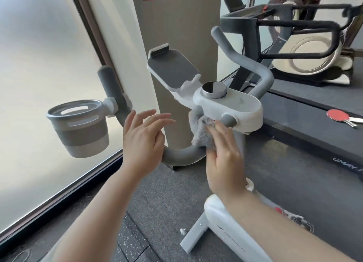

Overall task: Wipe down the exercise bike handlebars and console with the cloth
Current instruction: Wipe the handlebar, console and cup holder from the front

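Observation:
The white exercise bike console carries a round silver knob and a grey tablet tray behind it. Grey handlebars curve out to both sides below it. My right hand presses a fluffy grey cloth against the handlebar just under the console's front left edge. My left hand hovers over the left handlebar bend with fingers spread, holding nothing.
A grey cup holder is clamped on the left handlebar, close to the frosted window. A beige pillar stands behind the bike. A treadmill with a red paddle lies on the right.

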